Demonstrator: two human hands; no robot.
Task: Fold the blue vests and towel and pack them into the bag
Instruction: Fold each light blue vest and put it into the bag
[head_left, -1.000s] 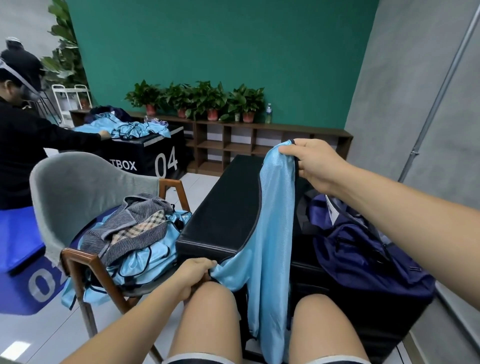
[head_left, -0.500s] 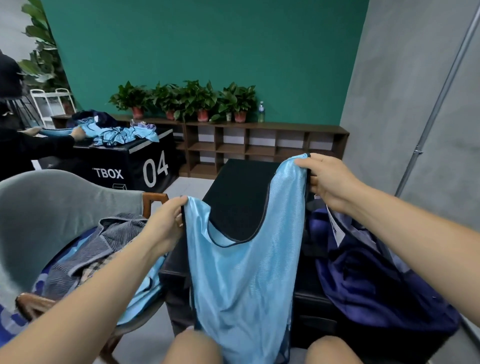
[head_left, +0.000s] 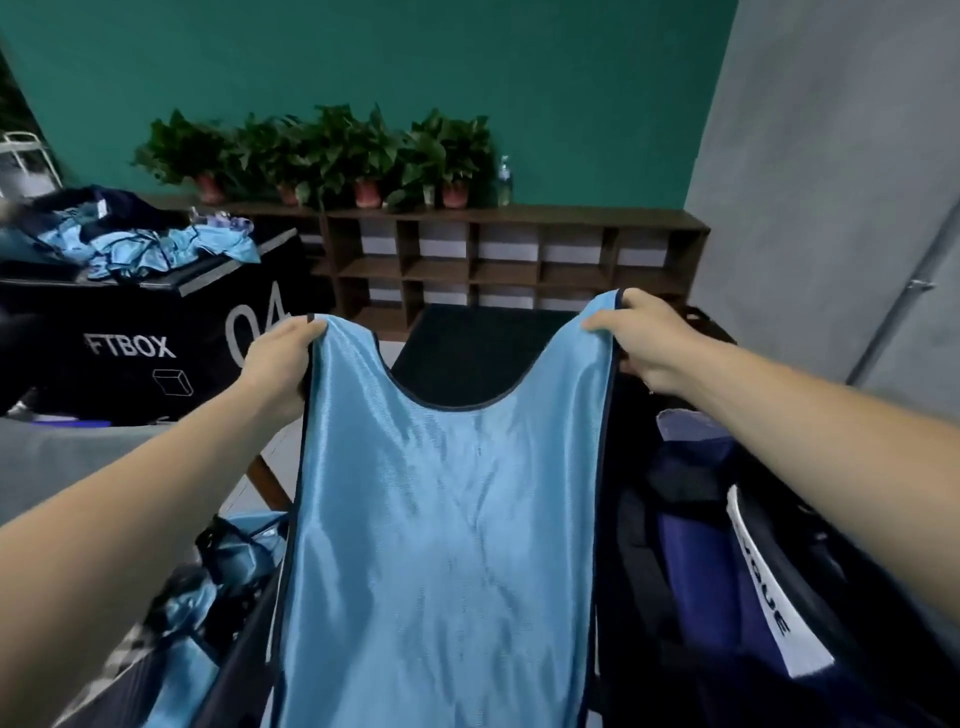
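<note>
A shiny light blue vest (head_left: 447, 530) with dark trim hangs spread flat in front of me over the black bench (head_left: 462, 348). My left hand (head_left: 283, 364) pinches its left shoulder strap and my right hand (head_left: 649, 338) pinches the right strap, both at about the same height. The dark blue bag (head_left: 727, 597) with a white label lies on the bench to the right of the vest. More blue vests (head_left: 234, 561) lie in a heap at the lower left, partly hidden by my left arm. A plaid cloth edge (head_left: 130, 649) shows below them.
A grey chair (head_left: 78, 457) with a wooden arm stands at the left. Behind it is a black box marked 04 (head_left: 156, 343) piled with blue clothes. A wooden shelf (head_left: 519, 260) with potted plants lines the green wall. A grey wall closes the right side.
My left hand rose from my lap to the vest's left strap and lifted it level with my right hand. The vest went from a hanging twist to spread flat.
</note>
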